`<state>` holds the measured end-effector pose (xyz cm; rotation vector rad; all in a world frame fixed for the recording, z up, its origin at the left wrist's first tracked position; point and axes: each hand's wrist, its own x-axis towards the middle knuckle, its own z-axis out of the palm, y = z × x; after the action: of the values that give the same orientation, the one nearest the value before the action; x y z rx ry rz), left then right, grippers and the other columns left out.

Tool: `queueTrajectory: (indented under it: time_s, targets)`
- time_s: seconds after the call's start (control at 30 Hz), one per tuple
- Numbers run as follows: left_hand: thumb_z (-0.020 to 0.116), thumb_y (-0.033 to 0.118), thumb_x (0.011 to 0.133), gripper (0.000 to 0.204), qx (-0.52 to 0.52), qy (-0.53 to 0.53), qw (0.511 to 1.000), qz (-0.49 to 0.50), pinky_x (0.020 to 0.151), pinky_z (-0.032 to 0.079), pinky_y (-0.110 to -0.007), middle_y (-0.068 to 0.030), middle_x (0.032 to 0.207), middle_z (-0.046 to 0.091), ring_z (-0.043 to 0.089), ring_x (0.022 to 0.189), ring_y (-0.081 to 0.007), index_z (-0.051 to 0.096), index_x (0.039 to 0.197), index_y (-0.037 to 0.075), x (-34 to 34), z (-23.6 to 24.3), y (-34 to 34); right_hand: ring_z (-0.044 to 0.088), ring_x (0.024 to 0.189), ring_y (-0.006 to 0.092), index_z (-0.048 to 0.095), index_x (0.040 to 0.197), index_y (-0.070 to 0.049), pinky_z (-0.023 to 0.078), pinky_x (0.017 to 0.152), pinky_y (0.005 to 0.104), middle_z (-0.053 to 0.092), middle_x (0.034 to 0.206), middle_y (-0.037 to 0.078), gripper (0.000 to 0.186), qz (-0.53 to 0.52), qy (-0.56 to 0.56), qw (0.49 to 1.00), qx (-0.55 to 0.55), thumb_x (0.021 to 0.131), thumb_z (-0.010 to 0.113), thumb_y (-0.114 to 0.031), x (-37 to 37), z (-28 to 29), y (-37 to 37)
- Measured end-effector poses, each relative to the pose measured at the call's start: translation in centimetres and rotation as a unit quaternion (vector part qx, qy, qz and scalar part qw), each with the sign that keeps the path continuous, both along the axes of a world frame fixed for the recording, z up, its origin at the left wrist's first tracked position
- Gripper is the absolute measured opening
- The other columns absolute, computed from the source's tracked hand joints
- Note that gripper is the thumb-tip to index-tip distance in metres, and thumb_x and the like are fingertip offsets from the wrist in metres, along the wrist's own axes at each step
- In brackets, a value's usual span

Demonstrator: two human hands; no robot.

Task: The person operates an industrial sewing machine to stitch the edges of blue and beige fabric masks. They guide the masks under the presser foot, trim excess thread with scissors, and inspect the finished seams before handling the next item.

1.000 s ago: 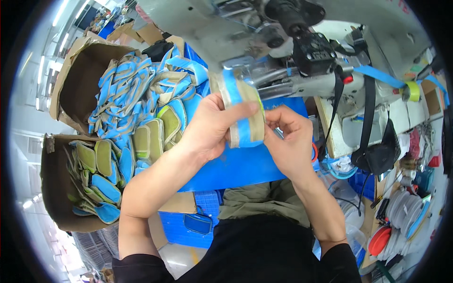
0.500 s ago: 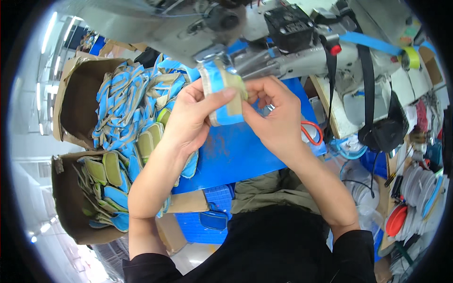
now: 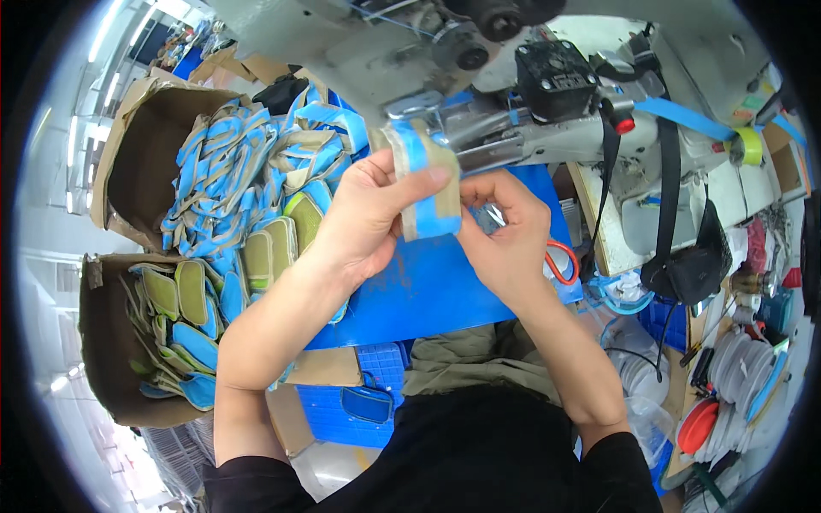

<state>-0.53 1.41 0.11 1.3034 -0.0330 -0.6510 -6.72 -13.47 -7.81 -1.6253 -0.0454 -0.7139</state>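
Blue-and-tan striped fabric band [image 3: 430,197] hangs at the front of a grey metal sewing machine [image 3: 338,60], its far end close beneath the machine's head, its near end toward the person seated there. The left hand [image 3: 363,209] pinches it, thumb across the face and fingers behind; the right hand [image 3: 506,227] curls at the band's right edge, though whether it grips the fabric cannot be told. Shiny metal [image 3: 490,218] glints beside those curled fingers, held or merely lying beyond them.

Work on this piece appears midway: the band is up at the machine and not yet set down. Blur hides whether any stitching is in, or whether the machine clamps the far end. To the machine's left, a tangled heap of blue-and-tan fabric strips [image 3: 218,175] and a brown cardboard box [image 3: 103,363] of green-and-blue padded panels [image 3: 192,295] suggest a large batch, finished or waiting unclear. Below the machine spreads a smooth blue surface [image 3: 410,295], with a red ring-shaped handle [image 3: 574,267] to the machine's lower right.
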Motion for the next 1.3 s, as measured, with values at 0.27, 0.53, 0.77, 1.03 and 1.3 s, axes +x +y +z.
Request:
queueTrajectory:
  time_s: [0.27,0.53,0.77,1.03,1.3]
  targets:
    - [0.076,0.008,0.090,0.019,-0.006,0.036,0.999,0.003,0.073,0.060,-0.029,-0.0066,0.099,0.074,0.072,0.084,-0.0134,0.069,0.107,0.003,1.4,0.4,-0.3,0.069,0.074,0.0168,0.070,0.091,-0.002,0.054,0.070,0.0299,0.073,0.084,0.008,0.017,-0.009,0.025,0.996,0.086,0.077,0.079,-0.001,0.9,0.3,1.0]
    - [0.077,0.005,0.088,0.025,0.060,-0.172,0.983,-0.005,0.072,0.057,-0.025,-0.0058,0.101,0.075,0.070,0.086,-0.0095,0.069,0.112,0.001,0.5,-0.1,0.0,0.068,0.073,0.0140,0.071,0.094,-0.003,0.052,0.067,0.0282,0.073,0.085,0.006,0.018,-0.037,0.019,0.996,0.074,0.077,0.078,-0.001,0.8,0.7,1.2]
    - [0.078,0.003,0.087,0.027,0.099,-0.226,0.969,-0.031,0.077,0.056,-0.025,-0.0050,0.101,0.075,0.070,0.086,-0.0090,0.070,0.113,0.001,0.9,-0.3,0.4,0.067,0.074,0.0166,0.069,0.097,-0.006,0.051,0.063,0.0300,0.069,0.085,0.006,0.023,-0.062,-0.036,0.997,0.008,0.077,0.076,0.002,0.6,-0.2,1.3]
    - [0.079,0.003,0.087,0.024,0.005,-0.098,0.995,-0.035,0.079,0.058,-0.028,-0.0051,0.100,0.074,0.071,0.088,-0.0112,0.069,0.109,0.002,1.2,-1.1,0.5,0.065,0.072,0.0167,0.069,0.096,-0.004,0.051,0.064,0.0295,0.067,0.081,0.007,0.019,-0.023,-0.034,0.998,0.048,0.079,0.075,0.002,0.8,-1.2,1.2]
    - [0.079,0.003,0.087,0.024,0.023,-0.094,0.995,-0.035,0.078,0.057,-0.027,-0.0061,0.100,0.074,0.070,0.087,-0.0113,0.069,0.108,0.002,2.1,-0.3,0.1,0.064,0.074,0.0096,0.070,0.101,-0.001,0.053,0.068,0.0261,0.069,0.083,0.004,0.018,0.039,0.028,0.989,0.143,0.084,0.071,0.002,0.3,-0.2,1.3]
